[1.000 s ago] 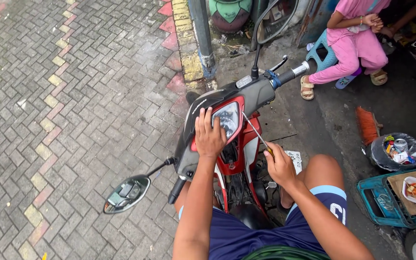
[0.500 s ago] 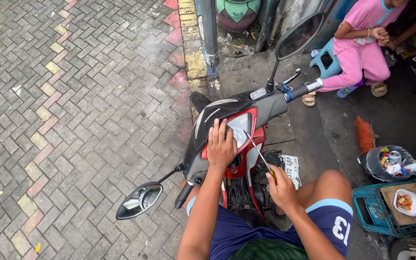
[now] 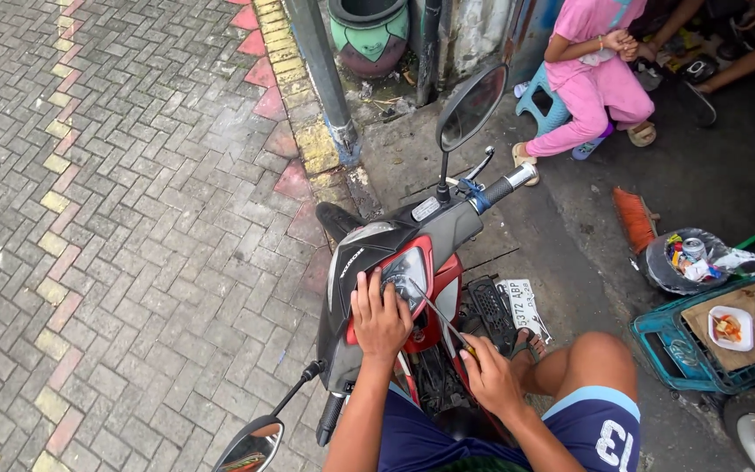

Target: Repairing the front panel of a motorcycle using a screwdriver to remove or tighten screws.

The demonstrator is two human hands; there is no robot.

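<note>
A red-and-black scooter (image 3: 412, 262) stands on the pavement's edge, its front panel off beneath the handlebar. A person in pink (image 3: 592, 83) sits beyond it, near a teal crate (image 3: 670, 350). The left hand (image 3: 380, 316) lies spread flat on the instrument cover; the right hand (image 3: 489, 376) is closed around a thin screwdriver (image 3: 437, 313).

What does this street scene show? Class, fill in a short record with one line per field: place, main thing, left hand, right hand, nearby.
Place: brick pavement beside a kerb
Main thing: red and black scooter, handlebar cover facing the camera
Left hand: left hand flat on the instrument panel
Right hand: right hand gripping a thin screwdriver, tip at the panel
Nearby: grey pole, mirror, green crate with food trays, seated person in pink
</note>
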